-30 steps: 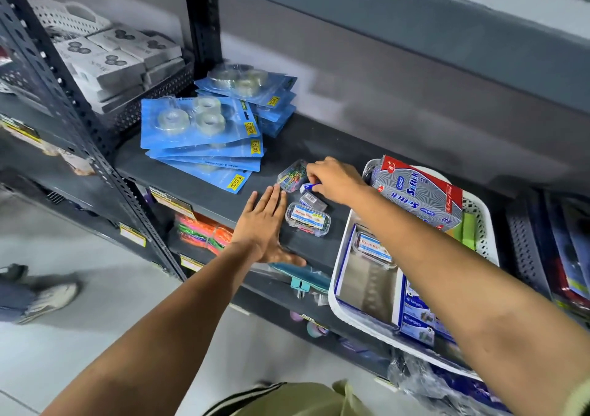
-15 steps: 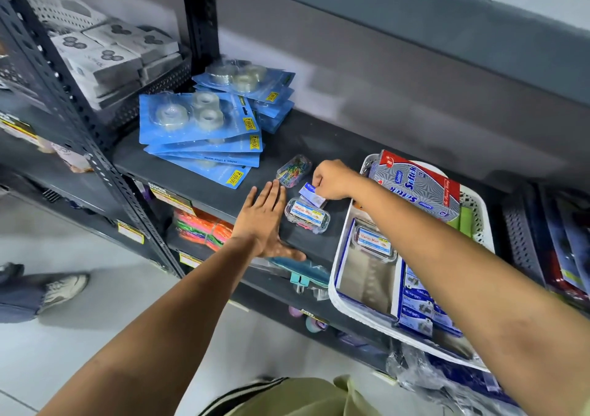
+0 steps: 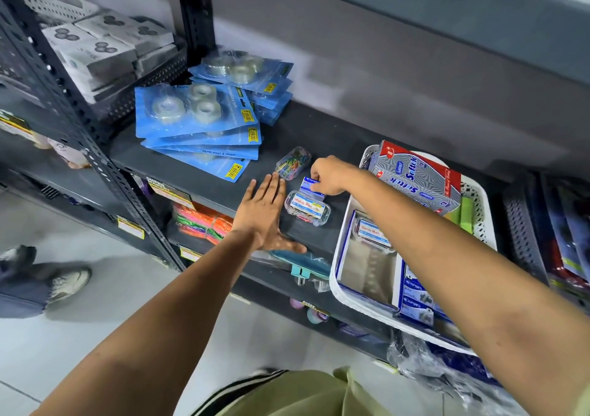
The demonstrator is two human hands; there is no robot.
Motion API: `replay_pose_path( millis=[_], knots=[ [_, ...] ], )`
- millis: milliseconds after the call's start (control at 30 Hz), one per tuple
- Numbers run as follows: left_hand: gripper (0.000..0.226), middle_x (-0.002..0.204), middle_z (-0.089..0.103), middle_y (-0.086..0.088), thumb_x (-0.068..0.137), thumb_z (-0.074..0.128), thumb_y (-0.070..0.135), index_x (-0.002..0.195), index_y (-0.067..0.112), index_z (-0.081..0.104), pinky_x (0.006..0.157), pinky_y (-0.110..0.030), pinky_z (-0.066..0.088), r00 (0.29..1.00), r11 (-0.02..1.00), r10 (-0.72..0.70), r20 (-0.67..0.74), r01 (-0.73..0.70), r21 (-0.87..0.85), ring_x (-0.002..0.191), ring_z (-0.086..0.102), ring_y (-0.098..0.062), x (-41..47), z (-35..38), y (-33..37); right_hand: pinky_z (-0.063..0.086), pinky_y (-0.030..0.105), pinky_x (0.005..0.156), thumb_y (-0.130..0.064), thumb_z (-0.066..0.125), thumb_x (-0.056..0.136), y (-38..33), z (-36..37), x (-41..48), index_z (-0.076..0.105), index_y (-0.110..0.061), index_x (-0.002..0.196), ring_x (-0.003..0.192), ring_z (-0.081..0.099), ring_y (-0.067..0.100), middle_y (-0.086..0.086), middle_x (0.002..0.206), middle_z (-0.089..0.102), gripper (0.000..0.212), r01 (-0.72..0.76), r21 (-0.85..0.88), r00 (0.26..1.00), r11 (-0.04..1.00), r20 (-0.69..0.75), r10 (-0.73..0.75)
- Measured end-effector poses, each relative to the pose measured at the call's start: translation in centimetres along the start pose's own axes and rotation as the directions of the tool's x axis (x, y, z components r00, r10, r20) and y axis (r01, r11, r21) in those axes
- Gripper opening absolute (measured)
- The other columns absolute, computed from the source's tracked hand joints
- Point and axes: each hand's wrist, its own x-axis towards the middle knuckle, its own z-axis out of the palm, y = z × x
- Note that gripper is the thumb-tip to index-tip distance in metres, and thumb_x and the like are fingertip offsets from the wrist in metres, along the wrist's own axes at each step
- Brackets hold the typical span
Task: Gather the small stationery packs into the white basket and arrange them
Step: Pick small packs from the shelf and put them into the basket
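On the dark shelf, my right hand [image 3: 330,176] pinches a small blue-and-white staple pack [image 3: 311,186] just above a clear labelled clip box [image 3: 307,208]. A clear box of coloured paper clips [image 3: 293,162] lies just behind them. My left hand [image 3: 265,213] rests flat and open on the shelf, left of the clip box. The white basket [image 3: 343,291] sits to the right, holding another clear labelled box [image 3: 372,235], blue-edged cardboard trays and a Softek box [image 3: 418,179]. My right forearm crosses over the basket.
Fanned blue tape blister packs [image 3: 198,118] lie at the shelf's back left. Grey boxes [image 3: 95,48] fill a black tray on the neighbouring shelf. A grey perforated basket [image 3: 523,240] stands right of the white one. A person's shoe [image 3: 68,283] is on the floor at left.
My right hand has picked up the small blue-and-white pack and drawn it slightly toward the basket. My left hand has stayed flat on the shelf.
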Motion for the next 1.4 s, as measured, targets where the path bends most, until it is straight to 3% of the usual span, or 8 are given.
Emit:
replay_pose_path(
  millis=[100,333,633,933,1100,1167,1300,1400],
  knots=[
    [0.157,0.161,-0.017,-0.011,0.033,0.017,0.107,0.149,0.007,-0.019,0.120,-0.046,-0.011,1.000,1.000,-0.007,-0.008,0.007,0.009,0.147,-0.019,-0.023,0.1,0.2,-0.1,0.039,0.031,0.067,-0.033,0.061,0.088,-0.1,0.3,-0.2,0.058,-0.006,0.087,0.080,0.053,0.029,0.015,0.097,0.057,0.027,-0.007,-0.004,1.000,1.000,-0.003,0.007],
    [0.159,0.162,-0.010,-0.010,0.032,0.016,0.108,0.151,0.006,-0.012,0.120,-0.044,-0.010,0.999,1.000,-0.015,-0.032,0.015,0.002,0.149,-0.013,-0.023,0.1,0.3,0.0,0.044,0.032,0.073,-0.029,0.065,0.086,-0.4,0.8,0.0,0.059,0.000,0.107,0.100,0.060,0.036,0.020,0.115,0.060,0.037,-0.024,0.012,0.999,1.000,-0.047,0.024],
    [0.159,0.161,-0.013,-0.010,0.033,0.017,0.108,0.150,0.006,-0.016,0.120,-0.044,-0.011,1.000,1.000,-0.020,-0.024,0.020,0.018,0.148,-0.015,-0.023,0.2,0.3,0.0,0.045,0.033,0.075,-0.030,0.070,0.083,-0.3,1.4,0.3,0.057,0.000,0.112,0.104,0.060,0.036,0.020,0.117,0.060,0.044,-0.047,-0.035,0.997,0.998,-0.056,0.045],
    [0.157,0.162,-0.013,-0.011,0.035,0.021,0.106,0.150,0.005,-0.014,0.118,-0.042,-0.012,1.000,1.000,-0.019,-0.013,0.019,0.023,0.149,-0.013,-0.023,-0.1,-0.1,0.2,0.042,0.031,0.058,-0.024,0.072,0.076,-0.6,1.0,-0.6,0.058,-0.006,0.097,0.070,0.054,0.030,0.015,0.104,0.062,0.031,-0.031,-0.190,0.997,0.981,-0.070,0.018],
    [0.160,0.162,-0.011,-0.011,0.028,0.012,0.106,0.151,0.005,-0.012,0.120,-0.043,-0.009,1.000,1.000,-0.017,0.000,0.017,0.001,0.149,-0.011,-0.023,-0.1,-0.2,-0.1,0.039,0.030,0.058,-0.032,0.070,0.075,-0.3,-0.9,-1.9,0.061,-0.007,0.102,0.078,0.061,0.032,0.013,0.104,0.066,0.037,0.065,-0.314,0.987,0.947,-0.121,-0.107],
    [0.160,0.162,-0.010,-0.012,0.028,0.010,0.106,0.151,0.005,-0.011,0.121,-0.044,-0.007,1.000,1.000,-0.006,-0.001,0.006,0.004,0.149,-0.011,-0.024,0.1,-0.3,0.0,0.038,0.030,0.059,-0.034,0.068,0.075,0.5,-1.7,-3.0,0.061,-0.008,0.101,0.084,0.063,0.033,0.015,0.105,0.065,0.038,0.063,-0.271,0.971,0.961,-0.207,-0.122],
    [0.159,0.162,-0.008,-0.014,0.032,0.014,0.106,0.152,0.004,-0.005,0.119,-0.052,-0.010,1.000,0.999,0.019,-0.023,-0.018,0.041,0.149,-0.013,-0.024,-0.3,-0.2,0.2,0.039,0.029,0.061,-0.037,0.069,0.067,2.4,-2.7,-6.3,0.063,-0.018,0.098,0.075,0.054,0.025,0.008,0.098,0.066,0.036,0.065,-0.081,0.933,0.995,-0.350,-0.089],
    [0.157,0.162,-0.008,-0.015,0.034,0.006,0.106,0.152,0.003,0.000,0.114,-0.058,-0.018,0.999,0.991,0.032,-0.042,-0.027,0.128,0.147,-0.022,-0.023,-0.9,-0.1,1.4,0.050,0.034,0.067,-0.034,0.070,0.065,3.9,-2.2,-9.7,0.066,-0.020,0.090,0.072,0.054,0.020,0.001,0.082,0.066,0.029,0.115,0.086,0.900,0.990,-0.430,-0.067]
  ],
)
